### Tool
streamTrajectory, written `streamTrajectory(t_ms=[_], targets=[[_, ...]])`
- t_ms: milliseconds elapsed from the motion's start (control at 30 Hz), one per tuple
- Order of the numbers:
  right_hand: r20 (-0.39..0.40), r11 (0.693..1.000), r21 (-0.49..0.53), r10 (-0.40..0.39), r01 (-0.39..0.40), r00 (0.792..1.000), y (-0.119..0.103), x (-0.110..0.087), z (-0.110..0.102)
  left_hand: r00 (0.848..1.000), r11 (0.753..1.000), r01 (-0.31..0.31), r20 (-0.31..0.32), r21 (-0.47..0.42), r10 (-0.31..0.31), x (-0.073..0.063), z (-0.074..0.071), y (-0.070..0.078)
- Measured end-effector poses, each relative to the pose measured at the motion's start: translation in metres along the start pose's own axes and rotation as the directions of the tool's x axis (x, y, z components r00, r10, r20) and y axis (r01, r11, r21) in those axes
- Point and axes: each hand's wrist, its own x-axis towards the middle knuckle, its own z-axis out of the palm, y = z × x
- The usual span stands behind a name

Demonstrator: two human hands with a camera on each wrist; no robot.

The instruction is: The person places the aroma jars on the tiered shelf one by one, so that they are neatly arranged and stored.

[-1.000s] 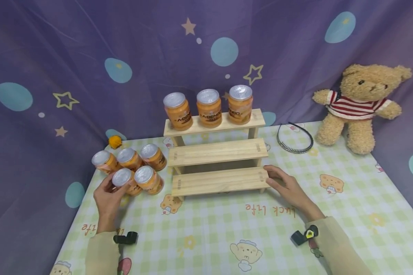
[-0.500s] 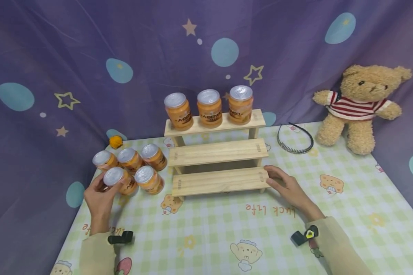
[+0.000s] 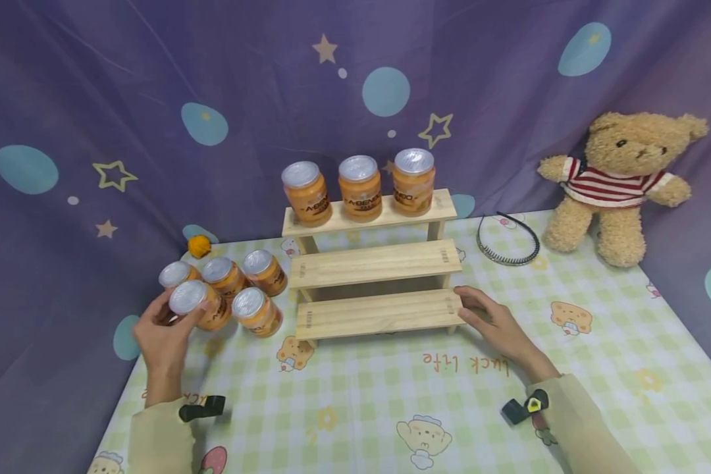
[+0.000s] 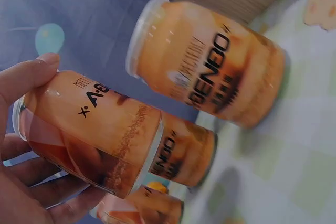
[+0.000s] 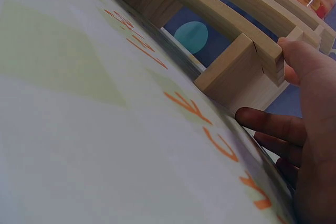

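head view: left hand [image 3: 162, 334] curls fingers round a jar [image 3: 214, 311]; right hand [image 3: 499, 322] pinches the shelf [image 3: 379, 313] end, probably steadying it.

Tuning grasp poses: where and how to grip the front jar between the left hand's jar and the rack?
Probably grip the front jar round its upper wall, below the silver lid, from the near side: it stands upright, round-walled, other jars close behind, none in front.
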Motion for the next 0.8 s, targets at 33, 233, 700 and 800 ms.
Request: streamTrajectory(t_ms=[33,233,700,800], targets=[[0.000,1.000,0.001,0.000,0.000,1.000,0.000,0.000,0.000,1.000,1.000,-0.005,-0.001,0.003,0.005,0.000,0.000,0.002],[-0.003,1.000,0.020,-0.014,0.014,1.000,0.000,0.000,-0.001,0.999,0.999,-0.050,0.003,-0.006,0.050,0.002,0.003,0.016],[-0.002,1.000,0.024,-0.008,0.008,1.000,0.000,-0.001,-0.001,0.991,0.987,-0.132,0.011,-0.095,0.134,0.006,0.010,0.052],[-0.001,1.000,0.021,-0.009,0.009,1.000,0.000,0.000,-0.001,0.990,0.984,-0.139,0.017,-0.112,0.142,0.006,0.011,0.058]])
